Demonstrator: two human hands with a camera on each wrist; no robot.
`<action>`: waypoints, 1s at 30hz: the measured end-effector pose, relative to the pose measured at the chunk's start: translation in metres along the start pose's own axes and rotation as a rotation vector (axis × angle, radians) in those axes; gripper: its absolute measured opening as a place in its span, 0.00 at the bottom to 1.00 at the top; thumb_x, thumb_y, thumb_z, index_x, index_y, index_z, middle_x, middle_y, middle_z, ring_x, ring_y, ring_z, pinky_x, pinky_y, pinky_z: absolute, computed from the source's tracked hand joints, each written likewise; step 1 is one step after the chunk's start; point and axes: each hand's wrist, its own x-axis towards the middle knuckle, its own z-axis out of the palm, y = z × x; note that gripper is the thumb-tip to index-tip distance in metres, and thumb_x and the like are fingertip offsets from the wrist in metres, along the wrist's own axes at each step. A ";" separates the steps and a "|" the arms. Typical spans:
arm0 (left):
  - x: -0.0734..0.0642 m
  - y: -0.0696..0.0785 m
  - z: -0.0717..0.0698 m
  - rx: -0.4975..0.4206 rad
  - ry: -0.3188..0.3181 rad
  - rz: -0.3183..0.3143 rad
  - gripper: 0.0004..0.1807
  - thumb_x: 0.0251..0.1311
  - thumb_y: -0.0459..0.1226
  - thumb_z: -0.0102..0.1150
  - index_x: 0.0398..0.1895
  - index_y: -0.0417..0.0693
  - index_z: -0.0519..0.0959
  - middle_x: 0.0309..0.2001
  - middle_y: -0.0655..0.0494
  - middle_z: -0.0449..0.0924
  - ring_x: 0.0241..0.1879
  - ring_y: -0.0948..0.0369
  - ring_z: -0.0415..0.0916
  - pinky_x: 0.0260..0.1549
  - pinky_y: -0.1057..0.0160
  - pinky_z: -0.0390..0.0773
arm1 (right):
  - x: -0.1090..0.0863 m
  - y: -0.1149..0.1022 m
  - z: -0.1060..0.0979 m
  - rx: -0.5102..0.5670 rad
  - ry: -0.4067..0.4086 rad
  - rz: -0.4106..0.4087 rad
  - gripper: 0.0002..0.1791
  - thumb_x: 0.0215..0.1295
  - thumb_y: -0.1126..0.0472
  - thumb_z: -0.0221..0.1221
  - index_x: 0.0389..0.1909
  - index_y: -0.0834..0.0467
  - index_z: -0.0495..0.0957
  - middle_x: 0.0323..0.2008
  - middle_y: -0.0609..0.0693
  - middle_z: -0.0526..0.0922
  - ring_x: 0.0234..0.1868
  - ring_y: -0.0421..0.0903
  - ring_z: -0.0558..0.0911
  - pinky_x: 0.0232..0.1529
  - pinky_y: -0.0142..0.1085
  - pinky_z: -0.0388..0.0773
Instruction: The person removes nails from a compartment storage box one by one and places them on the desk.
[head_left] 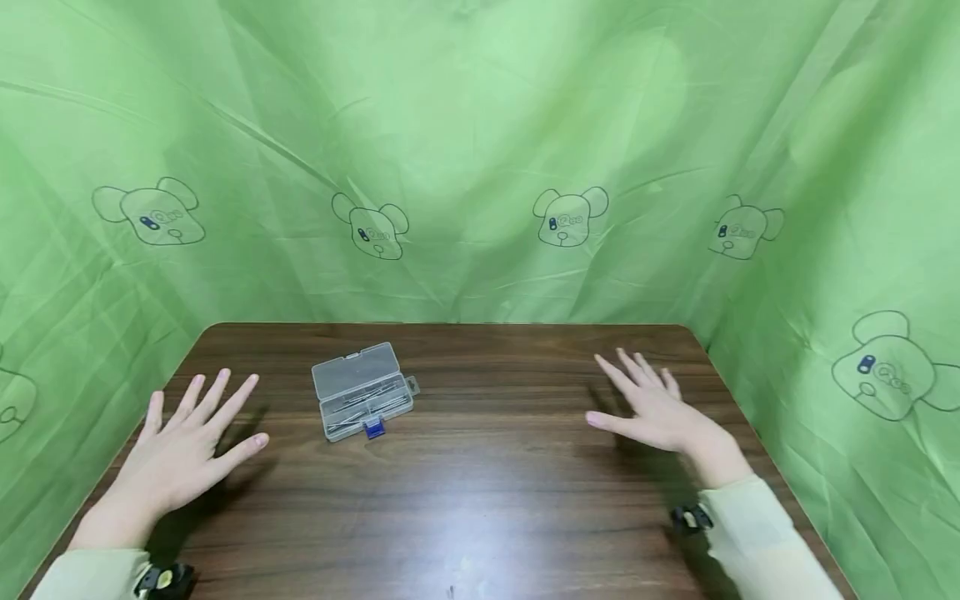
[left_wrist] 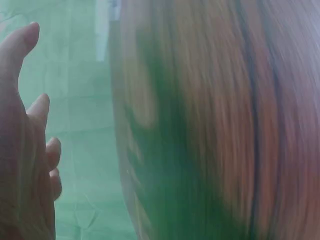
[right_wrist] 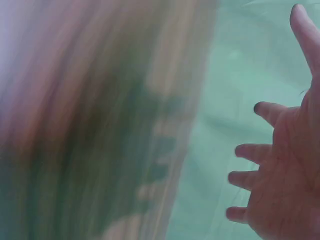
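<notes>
A clear plastic box (head_left: 357,375) lies with its lid folded back on the left half of the table. Thin metal pieces, perhaps drill bits or needles, lie in its compartments; they are too small to name surely. A blue latch (head_left: 374,428) is on its front edge. To the left of the box my left hand (head_left: 174,458) hovers above the table, fingers spread, holding nothing. Over the right side my right hand (head_left: 654,410) is also spread with nothing in it. Each wrist view shows the left palm (left_wrist: 22,165) and right palm (right_wrist: 285,170) apart from the tabletop.
The brown wood-grain table (head_left: 480,500) has rounded far corners. A green curtain (head_left: 465,150) with printed bear heads hangs around its back and sides. Small black devices, such as the one on the left wrist (head_left: 167,581), are strapped at both sleeves.
</notes>
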 end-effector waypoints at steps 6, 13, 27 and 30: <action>0.010 0.021 0.006 -0.155 -0.008 -0.133 0.52 0.78 0.66 0.51 0.91 0.70 0.31 0.89 0.45 0.26 0.84 0.26 0.32 0.70 0.19 0.18 | 0.041 -0.042 0.021 0.123 0.012 -0.052 0.68 0.67 0.26 0.66 0.90 0.58 0.41 0.88 0.62 0.43 0.87 0.69 0.42 0.76 0.79 0.43; 0.025 0.051 0.019 -0.312 0.049 -0.226 0.52 0.80 0.66 0.46 0.90 0.65 0.27 0.87 0.35 0.24 0.81 0.21 0.37 0.69 0.13 0.38 | 0.081 -0.078 0.055 0.229 0.036 -0.132 0.63 0.71 0.30 0.65 0.88 0.63 0.47 0.86 0.66 0.52 0.86 0.69 0.50 0.82 0.65 0.51; 0.049 0.098 0.043 -0.598 0.152 -0.602 0.47 0.80 0.62 0.44 0.86 0.37 0.54 0.64 0.27 0.75 0.67 0.27 0.69 0.63 0.29 0.68 | 0.134 -0.179 0.112 0.487 0.133 -0.224 0.40 0.78 0.45 0.66 0.80 0.64 0.69 0.65 0.65 0.79 0.58 0.56 0.84 0.62 0.51 0.81; 0.051 0.104 0.041 -0.626 0.076 -0.590 0.43 0.81 0.61 0.42 0.79 0.34 0.64 0.58 0.31 0.82 0.63 0.32 0.75 0.62 0.32 0.72 | 0.138 -0.195 0.116 0.474 0.123 -0.241 0.41 0.78 0.46 0.65 0.82 0.65 0.65 0.68 0.66 0.78 0.60 0.56 0.86 0.65 0.50 0.81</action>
